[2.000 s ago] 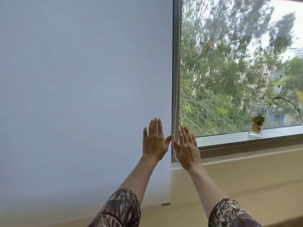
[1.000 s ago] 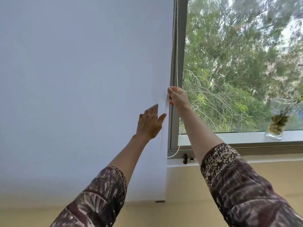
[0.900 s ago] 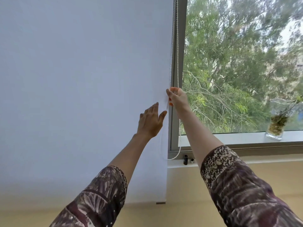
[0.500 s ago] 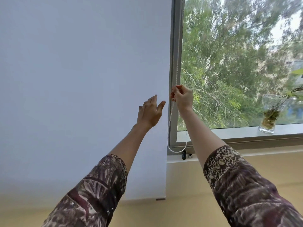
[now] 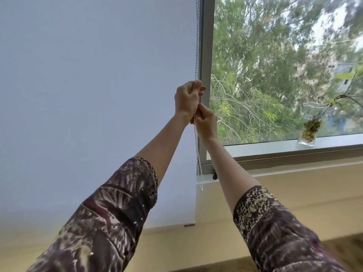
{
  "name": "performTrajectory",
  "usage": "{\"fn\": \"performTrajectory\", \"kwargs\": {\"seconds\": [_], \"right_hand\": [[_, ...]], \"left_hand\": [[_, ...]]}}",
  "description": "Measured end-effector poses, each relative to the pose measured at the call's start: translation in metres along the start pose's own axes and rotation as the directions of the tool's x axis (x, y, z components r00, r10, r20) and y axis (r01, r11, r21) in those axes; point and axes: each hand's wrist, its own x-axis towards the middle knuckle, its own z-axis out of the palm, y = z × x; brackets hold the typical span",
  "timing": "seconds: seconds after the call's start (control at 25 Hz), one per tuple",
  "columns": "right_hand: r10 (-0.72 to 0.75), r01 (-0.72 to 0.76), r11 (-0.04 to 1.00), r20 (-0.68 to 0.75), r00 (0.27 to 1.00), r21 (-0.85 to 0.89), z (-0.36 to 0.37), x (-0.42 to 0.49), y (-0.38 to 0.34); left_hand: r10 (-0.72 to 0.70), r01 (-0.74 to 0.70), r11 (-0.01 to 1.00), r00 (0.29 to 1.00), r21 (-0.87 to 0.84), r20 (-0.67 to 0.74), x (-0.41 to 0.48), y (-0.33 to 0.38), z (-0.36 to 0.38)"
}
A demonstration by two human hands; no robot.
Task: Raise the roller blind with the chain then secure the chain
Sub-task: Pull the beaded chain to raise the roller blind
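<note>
A white roller blind (image 5: 94, 107) hangs fully down over the left window, its bottom bar below the sill. A white bead chain (image 5: 196, 152) runs along the blind's right edge beside the grey window frame (image 5: 206, 48), and its loop hangs down to the sill edge. My left hand (image 5: 186, 99) is closed around the chain at about head height. Directly under it, touching it, my right hand (image 5: 206, 122) grips the same chain. A small black chain clip (image 5: 214, 174) sits on the sill by the frame's foot.
A glass vase with a plant cutting (image 5: 309, 132) stands on the window sill (image 5: 275, 148) at the right. Trees fill the uncovered right pane. A beige wall runs below the sill.
My left hand has left the blind's face and closed on the chain above my right hand. My right hand has dropped lower along the chain. The blind has not visibly risen.
</note>
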Motion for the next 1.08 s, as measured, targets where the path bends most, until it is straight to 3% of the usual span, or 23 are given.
{"fn": "performTrajectory", "kwargs": {"seconds": [0.24, 0.56, 0.84, 0.92, 1.08], "right_hand": [[-0.004, 0.006, 0.988, 0.012, 1.000, -0.155, 0.001, -0.039, 0.014], [0.133, -0.096, 0.968, 0.154, 0.979, -0.231, -0.009, -0.094, 0.049], [0.276, -0.147, 0.913, 0.309, 0.910, -0.381, -0.030, -0.112, 0.060], [0.285, -0.179, 0.921, 0.284, 0.916, -0.347, -0.033, -0.106, 0.048], [0.235, -0.216, 0.970, 0.207, 0.950, -0.111, -0.032, -0.072, 0.003]], "left_hand": [[-0.039, 0.031, 0.982, 0.999, -0.188, -0.038, 0.005, 0.023, -0.003], [-0.054, 0.053, 0.999, 0.993, -0.012, -0.110, -0.044, -0.028, -0.019], [-0.031, 0.051, 0.986, 0.992, 0.159, -0.125, -0.091, -0.061, -0.031], [-0.038, 0.062, 0.978, 0.992, 0.199, -0.121, -0.099, -0.068, -0.034], [-0.070, 0.095, 0.959, 0.992, 0.267, -0.101, -0.117, -0.079, -0.038]]}}
